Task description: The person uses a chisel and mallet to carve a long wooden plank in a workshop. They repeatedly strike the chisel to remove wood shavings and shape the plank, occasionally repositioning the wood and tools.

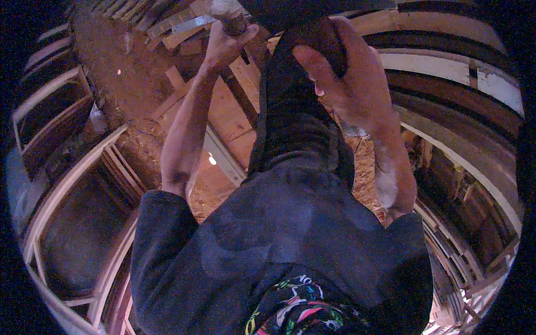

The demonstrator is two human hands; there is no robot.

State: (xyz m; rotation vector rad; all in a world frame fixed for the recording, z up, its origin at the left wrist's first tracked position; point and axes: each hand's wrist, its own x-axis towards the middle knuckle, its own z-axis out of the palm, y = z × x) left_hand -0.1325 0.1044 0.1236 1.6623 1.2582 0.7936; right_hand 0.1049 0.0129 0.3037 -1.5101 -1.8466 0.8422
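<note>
My left hand (228, 47) is raised at the top left of centre, its fingers closed round a short brown, roughly cylindrical piece with a pale, blurred top (224, 8). What kind of thing it is does not show. On the right, my right hand (357, 75) rests over my dark trouser leg (298, 100), thumb spread well away from the index finger. Only dark cloth shows in the gap between them; the other fingers are hidden. Just beyond both hands a wide dark shape (324, 14) crosses the top edge, too dim to name.
Long boards (435, 67) are stacked at the far right, some painted white. A pale wooden frame (61, 184) leans at the left. Brown ground (120, 61) with scattered wood lies at the upper left. A pale strip (223, 153) lies below my left forearm.
</note>
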